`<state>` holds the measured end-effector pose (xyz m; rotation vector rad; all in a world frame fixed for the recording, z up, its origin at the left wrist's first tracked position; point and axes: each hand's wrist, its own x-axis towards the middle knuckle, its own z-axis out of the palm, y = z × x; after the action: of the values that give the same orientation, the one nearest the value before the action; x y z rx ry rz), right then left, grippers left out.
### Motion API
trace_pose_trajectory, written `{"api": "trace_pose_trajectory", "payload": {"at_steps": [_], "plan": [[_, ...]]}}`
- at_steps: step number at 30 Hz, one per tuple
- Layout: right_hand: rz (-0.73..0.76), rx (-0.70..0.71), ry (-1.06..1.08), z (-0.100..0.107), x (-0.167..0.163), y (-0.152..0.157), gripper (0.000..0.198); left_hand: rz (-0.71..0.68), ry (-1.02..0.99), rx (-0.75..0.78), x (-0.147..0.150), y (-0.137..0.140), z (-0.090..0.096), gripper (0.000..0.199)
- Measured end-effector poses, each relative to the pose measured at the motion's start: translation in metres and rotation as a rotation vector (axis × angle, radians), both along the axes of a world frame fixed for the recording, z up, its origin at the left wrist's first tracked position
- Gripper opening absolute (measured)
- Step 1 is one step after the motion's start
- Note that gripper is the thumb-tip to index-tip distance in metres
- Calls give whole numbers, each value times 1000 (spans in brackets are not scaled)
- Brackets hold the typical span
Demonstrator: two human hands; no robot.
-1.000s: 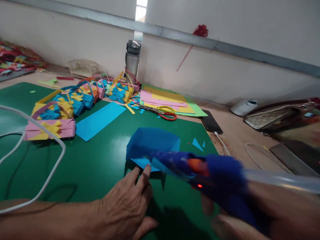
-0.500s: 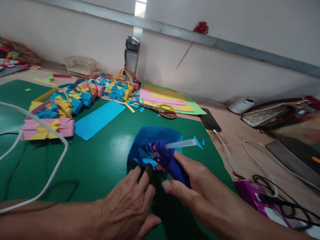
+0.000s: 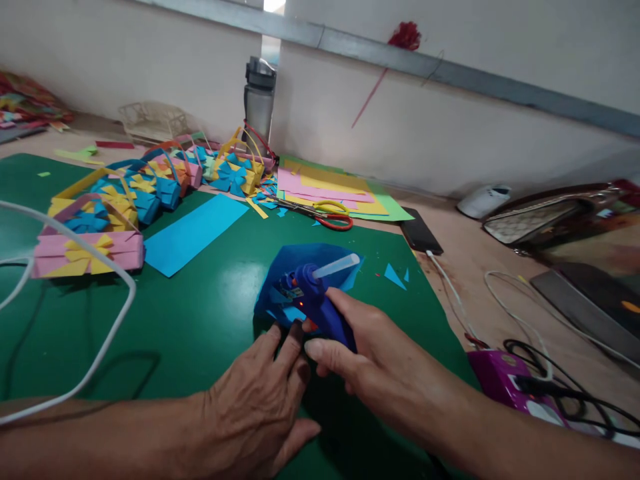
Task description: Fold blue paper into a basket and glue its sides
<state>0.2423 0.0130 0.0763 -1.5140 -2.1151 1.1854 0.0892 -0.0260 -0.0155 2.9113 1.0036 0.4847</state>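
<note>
My right hand (image 3: 357, 333) is wrapped round a blue hot glue gun (image 3: 325, 310). A whitish glue stick (image 3: 337, 265) juts from its rear end, and a small red light glows on its side. The gun is over a folded blue paper piece (image 3: 325, 252), and it hides part of that piece; its nozzle tip cannot be made out. My left hand (image 3: 265, 387) lies with its fingers stretched out and its thumb apart. Its fingertips touch the near edge of the folded paper. A flat blue paper strip (image 3: 195, 233) lies farther left on the green mat (image 3: 210, 333).
Several small paper baskets with bows (image 3: 90, 253) line the left side. A white cable (image 3: 113, 340) loops in front of them. Scissors (image 3: 333, 217), coloured sheets (image 3: 340, 180) and a bottle (image 3: 259, 107) are at the back. A phone (image 3: 421, 232) and a purple power strip (image 3: 515, 387) are right.
My right hand and the glue gun have shifted left over the folded blue paper, and the glue stick now points more upward. My left hand stays at the paper's near edge.
</note>
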Motion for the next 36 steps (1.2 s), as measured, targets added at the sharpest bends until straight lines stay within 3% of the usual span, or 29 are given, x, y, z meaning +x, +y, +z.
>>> {"api": "trace_pose_trajectory", "payload": {"at_steps": [11,29,36], "plan": [[34,23,-74,1,-2,2,7,-1,27,30,-2,-1,1,57],[69,47,-211,10,-12,3,10,-9,31,48,-2,-1,1,56],[44,-12,-204,12,-6,-2,11,-20,49,36,-3,1,4,62]]}}
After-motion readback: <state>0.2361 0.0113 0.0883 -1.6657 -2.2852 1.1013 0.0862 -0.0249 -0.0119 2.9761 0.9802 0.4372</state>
